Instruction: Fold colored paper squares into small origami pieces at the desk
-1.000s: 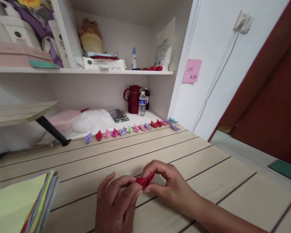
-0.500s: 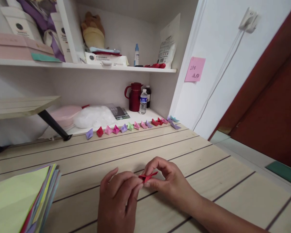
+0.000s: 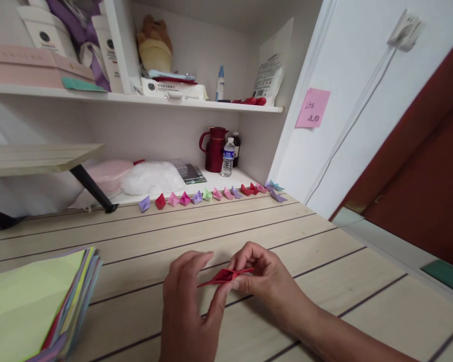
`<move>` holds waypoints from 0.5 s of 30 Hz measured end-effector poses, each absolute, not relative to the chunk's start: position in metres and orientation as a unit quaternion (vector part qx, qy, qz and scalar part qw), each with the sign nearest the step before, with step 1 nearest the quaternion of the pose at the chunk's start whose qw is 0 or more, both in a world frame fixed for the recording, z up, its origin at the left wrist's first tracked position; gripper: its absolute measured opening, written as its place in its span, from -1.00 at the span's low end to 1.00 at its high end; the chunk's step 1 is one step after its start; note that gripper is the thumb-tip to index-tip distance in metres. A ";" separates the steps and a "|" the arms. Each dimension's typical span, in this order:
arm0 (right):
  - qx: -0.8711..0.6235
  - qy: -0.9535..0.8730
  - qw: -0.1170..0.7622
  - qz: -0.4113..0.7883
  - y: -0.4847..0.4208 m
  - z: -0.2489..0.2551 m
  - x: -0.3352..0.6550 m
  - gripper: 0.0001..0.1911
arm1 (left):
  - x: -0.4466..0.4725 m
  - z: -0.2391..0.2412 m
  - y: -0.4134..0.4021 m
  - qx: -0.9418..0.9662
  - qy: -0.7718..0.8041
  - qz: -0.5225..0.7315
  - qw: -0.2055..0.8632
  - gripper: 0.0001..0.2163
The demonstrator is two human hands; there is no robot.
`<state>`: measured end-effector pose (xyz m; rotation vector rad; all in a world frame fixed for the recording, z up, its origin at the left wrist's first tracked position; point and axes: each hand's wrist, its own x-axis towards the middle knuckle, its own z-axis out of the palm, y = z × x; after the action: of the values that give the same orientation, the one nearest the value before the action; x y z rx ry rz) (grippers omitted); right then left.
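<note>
At six o'clock, the right hand (image 3: 266, 276) pinches red paper (image 3: 222, 276), now spread, folds bared; the left hand (image 3: 186, 306) opens wide.

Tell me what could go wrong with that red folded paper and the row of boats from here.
The red folded paper might twist or slip: the right hand pinches its right side, while the left hand has its forefinger raised clear. Its thin folds could crease if pressed too hard. Small paper boats line the table's back edge, so a careless reach might scatter some.
</note>
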<state>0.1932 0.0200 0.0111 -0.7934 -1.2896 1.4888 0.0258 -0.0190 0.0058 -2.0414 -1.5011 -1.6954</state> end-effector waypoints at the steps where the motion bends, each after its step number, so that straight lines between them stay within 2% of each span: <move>1: -0.328 -0.521 0.489 0.618 0.020 0.011 0.192 -0.65 | 0.027 0.005 -0.019 -0.651 -0.503 -0.568 0.013 -0.64; 3: -0.335 -0.500 0.494 0.627 0.020 0.012 0.191 -0.63 | 0.030 0.003 -0.020 -0.597 -0.531 -0.593 -0.100 -0.63; 6: -0.341 -0.485 0.502 0.629 0.020 0.011 0.189 -0.60 | 0.039 0.002 -0.022 -0.489 -0.538 -0.603 -0.329 -0.74; 8: -0.342 -0.486 0.501 0.629 0.020 0.011 0.189 -0.58 | 0.043 0.003 -0.024 -0.430 -0.519 -0.602 -0.427 -0.75; 15: -0.339 -0.494 0.471 0.647 0.018 0.012 0.188 -0.56 | 0.041 0.001 -0.021 -0.379 -0.509 -0.604 -0.482 -0.78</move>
<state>0.1877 0.0184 0.0120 -0.8312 -1.2106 1.5839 0.0405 -0.0212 0.0006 -1.7971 -2.4097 -2.8587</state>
